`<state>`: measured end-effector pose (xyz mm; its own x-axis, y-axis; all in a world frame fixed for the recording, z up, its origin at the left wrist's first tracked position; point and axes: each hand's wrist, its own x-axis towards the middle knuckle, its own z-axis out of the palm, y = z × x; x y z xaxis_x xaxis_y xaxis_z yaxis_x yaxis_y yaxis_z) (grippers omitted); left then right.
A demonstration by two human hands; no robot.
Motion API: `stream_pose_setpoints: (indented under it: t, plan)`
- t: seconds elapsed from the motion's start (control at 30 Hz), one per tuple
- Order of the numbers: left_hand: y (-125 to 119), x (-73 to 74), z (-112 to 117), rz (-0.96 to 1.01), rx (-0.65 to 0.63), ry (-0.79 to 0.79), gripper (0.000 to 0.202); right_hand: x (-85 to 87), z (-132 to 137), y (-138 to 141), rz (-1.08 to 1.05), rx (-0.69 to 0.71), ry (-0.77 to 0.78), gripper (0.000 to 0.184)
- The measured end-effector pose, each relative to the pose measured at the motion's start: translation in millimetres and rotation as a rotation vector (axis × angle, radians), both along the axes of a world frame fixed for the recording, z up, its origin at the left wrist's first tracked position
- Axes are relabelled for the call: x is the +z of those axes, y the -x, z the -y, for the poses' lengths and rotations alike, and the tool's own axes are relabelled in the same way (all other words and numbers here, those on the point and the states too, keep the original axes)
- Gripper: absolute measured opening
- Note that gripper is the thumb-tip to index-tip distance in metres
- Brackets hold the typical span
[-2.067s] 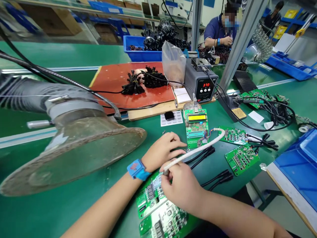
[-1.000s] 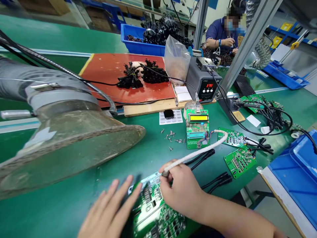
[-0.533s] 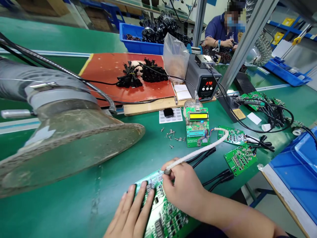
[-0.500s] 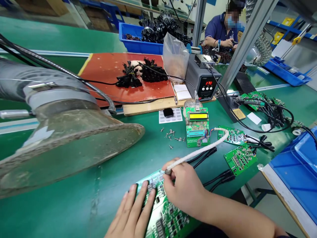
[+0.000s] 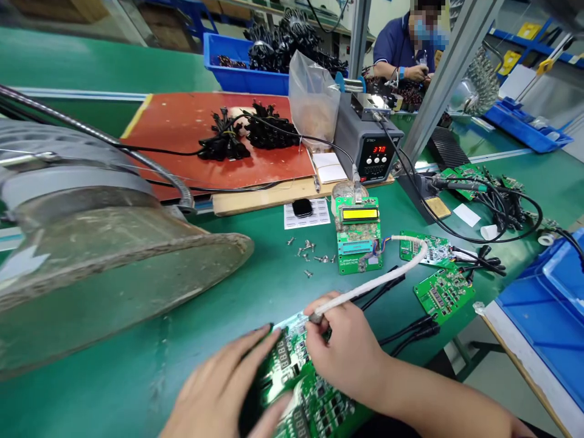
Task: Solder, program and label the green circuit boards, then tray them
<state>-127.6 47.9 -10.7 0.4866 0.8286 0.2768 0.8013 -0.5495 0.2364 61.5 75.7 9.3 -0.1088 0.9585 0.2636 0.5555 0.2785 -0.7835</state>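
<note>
A panel of green circuit boards (image 5: 328, 395) with digit displays lies at the table's near edge. My right hand (image 5: 349, 347) grips the end of a white-sleeved cable (image 5: 378, 280), holding it at the panel's far edge; the tip is hidden by my fingers. That cable runs to a green programmer board (image 5: 358, 234) with a lit yellow screen. Over the panel's left side is my left hand (image 5: 219, 383), fingers stretched and thumb apart, with a dark gap between palm and boards.
Loose screws (image 5: 308, 248) lie left of the programmer board. Two wired circuit boards (image 5: 442, 295) sit at the right. A large fume hood (image 5: 114, 261) fills the left side. Behind stand a soldering station (image 5: 369, 143) and a blue bin (image 5: 246, 79); a co-worker (image 5: 396, 48) sits farther back.
My left hand has gone from lying flat on the panel to being raised and tilted at its left side, uncovering a digit display. My right hand keeps the cable end at the far edge.
</note>
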Motion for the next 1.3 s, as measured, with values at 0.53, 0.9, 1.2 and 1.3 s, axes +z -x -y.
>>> stream_pose_setpoints:
  t: [0.53, 0.9, 1.2, 1.3]
  plan:
    - [-2, 15.0, -67, 0.225, -0.208, 0.311, 0.026, 1.8, -2, 0, 0.011, -0.027, 0.047, 0.018]
    - [4, 9.3, -65, 0.231, -0.22, 0.323, 0.024, 3.9, -3, -5, 0.0, 0.027, 0.093, 0.014]
    - [3, 8.4, -67, 0.231, -0.237, 0.284, 0.022, 4.7, -3, -4, 0.023, 0.011, 0.09, 0.014]
    - [3, 9.5, -67, 0.236, -0.236, 0.275, 0.022, 4.0, -3, -4, 0.033, 0.007, 0.077, 0.014]
